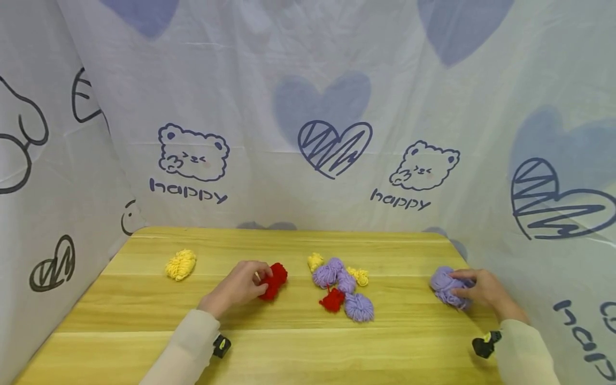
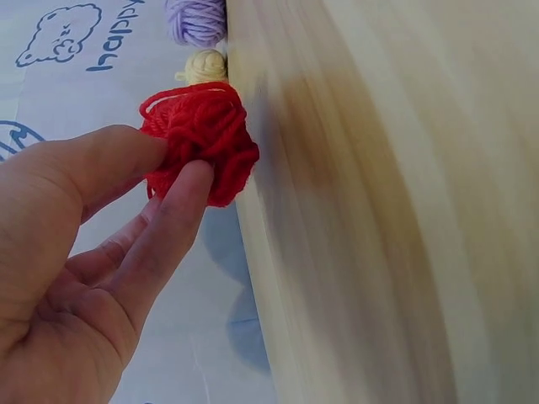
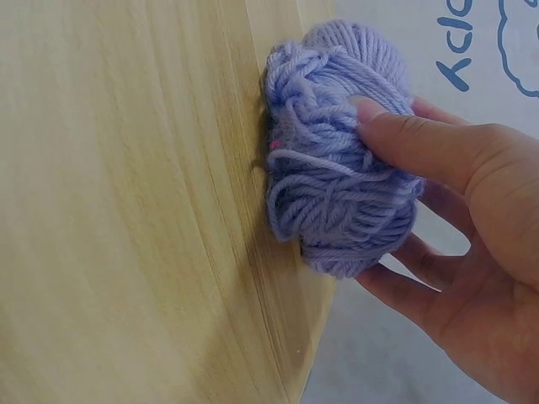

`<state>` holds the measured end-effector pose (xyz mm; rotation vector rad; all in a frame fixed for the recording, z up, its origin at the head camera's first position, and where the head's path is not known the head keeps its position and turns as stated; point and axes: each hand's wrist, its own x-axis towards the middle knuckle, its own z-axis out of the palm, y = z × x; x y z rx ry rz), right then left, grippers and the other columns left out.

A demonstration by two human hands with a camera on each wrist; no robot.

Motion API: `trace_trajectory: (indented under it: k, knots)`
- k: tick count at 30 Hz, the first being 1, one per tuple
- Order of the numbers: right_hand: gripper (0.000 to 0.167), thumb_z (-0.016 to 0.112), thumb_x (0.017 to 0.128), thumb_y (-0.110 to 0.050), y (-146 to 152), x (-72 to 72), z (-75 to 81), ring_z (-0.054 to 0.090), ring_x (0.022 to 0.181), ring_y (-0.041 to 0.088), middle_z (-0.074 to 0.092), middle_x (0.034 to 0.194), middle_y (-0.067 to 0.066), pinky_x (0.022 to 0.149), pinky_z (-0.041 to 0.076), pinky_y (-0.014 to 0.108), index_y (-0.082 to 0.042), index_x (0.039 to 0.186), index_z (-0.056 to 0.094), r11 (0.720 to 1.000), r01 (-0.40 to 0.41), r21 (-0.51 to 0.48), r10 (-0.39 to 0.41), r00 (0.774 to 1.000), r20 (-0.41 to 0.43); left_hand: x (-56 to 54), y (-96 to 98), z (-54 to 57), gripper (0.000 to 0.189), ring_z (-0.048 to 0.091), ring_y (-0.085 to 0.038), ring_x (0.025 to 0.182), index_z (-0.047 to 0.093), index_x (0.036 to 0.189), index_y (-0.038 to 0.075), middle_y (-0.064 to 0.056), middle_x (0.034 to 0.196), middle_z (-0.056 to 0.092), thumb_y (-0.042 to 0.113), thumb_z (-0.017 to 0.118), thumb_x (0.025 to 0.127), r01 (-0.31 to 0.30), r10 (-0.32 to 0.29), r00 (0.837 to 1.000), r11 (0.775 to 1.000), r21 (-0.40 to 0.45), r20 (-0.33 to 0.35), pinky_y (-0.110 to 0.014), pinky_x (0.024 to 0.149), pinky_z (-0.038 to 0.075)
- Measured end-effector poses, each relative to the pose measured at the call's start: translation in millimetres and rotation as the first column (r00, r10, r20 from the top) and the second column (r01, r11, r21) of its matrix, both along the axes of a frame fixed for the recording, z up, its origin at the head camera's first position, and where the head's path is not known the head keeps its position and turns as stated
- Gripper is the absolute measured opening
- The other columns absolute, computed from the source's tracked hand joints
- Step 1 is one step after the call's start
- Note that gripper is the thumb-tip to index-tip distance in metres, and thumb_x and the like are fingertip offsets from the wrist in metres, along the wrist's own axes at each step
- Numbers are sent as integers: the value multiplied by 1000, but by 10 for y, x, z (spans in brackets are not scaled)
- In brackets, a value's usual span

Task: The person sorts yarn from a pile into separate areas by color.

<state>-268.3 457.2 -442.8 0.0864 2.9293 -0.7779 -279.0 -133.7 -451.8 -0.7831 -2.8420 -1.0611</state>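
My left hand (image 1: 244,284) pinches a red yarn ball (image 1: 276,281) between thumb and fingers, left of the table's middle. In the left wrist view the red yarn (image 2: 206,139) sits at the fingertips, with a shadow on the wood beside it. Over at the right side of the table, my right hand (image 1: 483,293) grips a large purple yarn ball (image 1: 445,287). Thumb and fingers wrap its outer side in the right wrist view, where the purple yarn (image 3: 337,160) shows loose strands close against the wood.
Mid-table lies a cluster of purple yarn balls (image 1: 359,307), a small red one (image 1: 332,300) and yellow ones (image 1: 358,276). A separate yellow yarn ball (image 1: 181,264) rests at the far left. Printed white cloth (image 1: 269,203) hangs behind and beside the wooden table (image 1: 269,353).
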Motion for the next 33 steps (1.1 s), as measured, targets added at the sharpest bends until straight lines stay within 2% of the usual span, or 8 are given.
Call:
trace_trajectory:
  k: [9, 20, 33]
  knots:
    - [52, 81, 89, -17, -10, -8, 16, 38, 138, 62, 43, 150, 39, 113, 33, 74, 0, 135, 65, 1000, -8, 6, 8, 1000, -13, 37, -115, 43, 15, 62, -11, 75, 74, 101, 8, -4, 93, 72, -1, 73, 89, -17, 17, 1000, 1000, -8, -19, -21, 67, 54]
    - [53, 80, 89, -16, -9, -18, -11, 36, 139, 62, 41, 151, 39, 113, 32, 74, 1, 136, 63, 1000, 8, 0, -8, 1000, -9, 57, -287, 23, 16, 62, -9, 75, 73, 100, 6, -6, 94, 73, -3, 73, 87, 14, -14, 995, 1000, -6, -102, -21, 66, 55]
    - [54, 82, 88, -18, 24, 6, -9, 38, 137, 63, 44, 149, 39, 112, 33, 75, 1, 135, 64, 1000, -24, 0, 24, 999, -30, 140, -424, 6, 15, 64, -9, 75, 73, 101, 6, -7, 96, 75, -1, 74, 88, -10, 10, 997, 1000, 1, -77, -20, 65, 54]
